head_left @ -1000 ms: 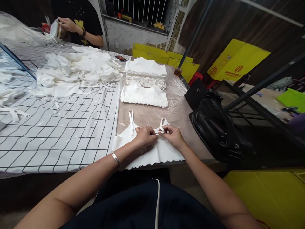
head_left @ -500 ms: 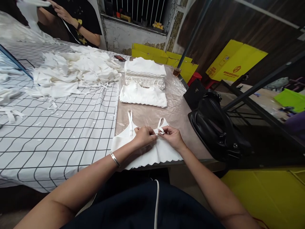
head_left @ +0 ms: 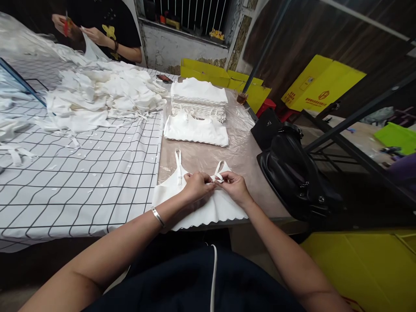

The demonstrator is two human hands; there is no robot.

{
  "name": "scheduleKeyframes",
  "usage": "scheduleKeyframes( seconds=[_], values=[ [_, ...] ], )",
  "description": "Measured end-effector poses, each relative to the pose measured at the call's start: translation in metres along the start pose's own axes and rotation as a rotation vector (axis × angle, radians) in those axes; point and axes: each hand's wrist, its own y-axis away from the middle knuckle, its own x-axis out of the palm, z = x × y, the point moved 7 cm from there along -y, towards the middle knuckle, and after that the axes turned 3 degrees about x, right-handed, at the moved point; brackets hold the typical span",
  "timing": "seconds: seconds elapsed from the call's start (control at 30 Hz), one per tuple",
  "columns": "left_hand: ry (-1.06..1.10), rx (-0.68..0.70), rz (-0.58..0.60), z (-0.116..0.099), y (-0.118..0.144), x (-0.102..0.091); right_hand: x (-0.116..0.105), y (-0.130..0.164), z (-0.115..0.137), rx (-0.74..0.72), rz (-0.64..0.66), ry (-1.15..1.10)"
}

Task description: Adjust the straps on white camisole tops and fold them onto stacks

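Observation:
A white camisole top (head_left: 208,212) with thin shoulder straps and a scalloped hem lies flat at the table's front edge. My left hand (head_left: 199,185) is closed in a pinch on its upper edge near the middle. Close beside it, my right hand (head_left: 234,187) pinches the base of the right strap (head_left: 221,168), which stands up in a loop. The left strap (head_left: 178,162) lies stretched away from me, untouched. Just what sits between my fingertips is hidden. Beyond the camisole lie a folded white top (head_left: 196,131) and a stack of folded white tops (head_left: 199,92).
A heap of loose white garments (head_left: 104,93) covers the checked tablecloth (head_left: 123,173) at left. Across the table a co-worker's hands (head_left: 94,37) hold white fabric and a red-handled tool. A black leather bag (head_left: 292,173) stands at right, near yellow boxes (head_left: 321,84) and a metal post (head_left: 266,43).
My hands stay almost where they were on the camisole and strap. Across the table, the co-worker's hands have shifted, lowering the white fabric, and a red-handled tool now shows.

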Motion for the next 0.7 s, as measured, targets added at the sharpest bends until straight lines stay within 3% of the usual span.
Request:
scheduleKeyframes(
  seconds=[0.33, 0.43, 0.6, 0.7],
  values=[
    [0.019, 0.011, -0.030, 0.001, 0.000, 0.001, -0.004, 0.004, 0.004, -0.091, 0.014, 0.165],
    [0.021, 0.007, -0.033, 0.001, 0.002, 0.002, -0.007, 0.007, 0.011, -0.161, 0.009, 0.289],
    [-0.004, 0.033, -0.040, 0.001, 0.002, 0.001, -0.002, 0.009, 0.031, -0.336, 0.112, 0.468],
    [-0.113, 0.103, -0.040, -0.005, 0.004, 0.001, -0.002, 0.003, 0.027, -0.218, 0.158, 0.434]
  ],
)
